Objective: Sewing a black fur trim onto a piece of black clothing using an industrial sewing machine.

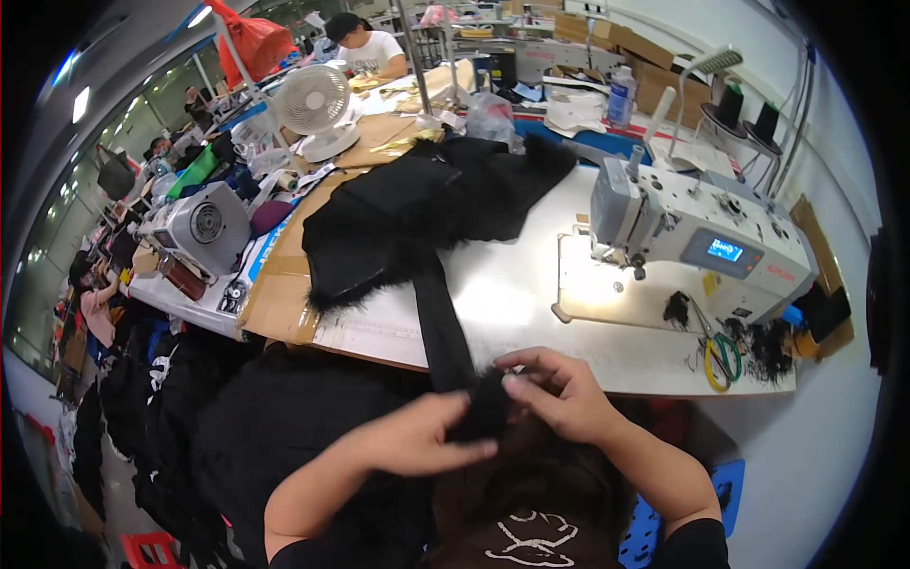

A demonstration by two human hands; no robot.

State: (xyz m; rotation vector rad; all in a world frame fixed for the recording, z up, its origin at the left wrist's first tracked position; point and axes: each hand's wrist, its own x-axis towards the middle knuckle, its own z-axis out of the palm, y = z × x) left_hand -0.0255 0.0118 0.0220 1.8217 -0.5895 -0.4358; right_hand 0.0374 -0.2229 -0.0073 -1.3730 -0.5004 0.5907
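In front of my body, off the table's near edge, a furry black fabric piece [487, 406] is between my hands. My right hand [564, 394] pinches its upper end between thumb and fingers. On its other side my left hand [412, 438] curls around the fabric, slightly blurred. A flat black fabric strip [441, 318] runs from near my hands up over the table edge. It leads to a larger black garment piece [370, 223] with furry edges, spread on the white tabletop [502, 313]. Where strip and held piece meet is hidden.
A white sewing machine [701, 237] with a lit screen stands at the right. Scissors [720, 360] with yellow and green handles lie beside black fluff scraps [763, 351]. A white fan [313, 102] stands far left; a co-worker [368, 49] sits beyond. Black fabric [284, 427] hangs left.
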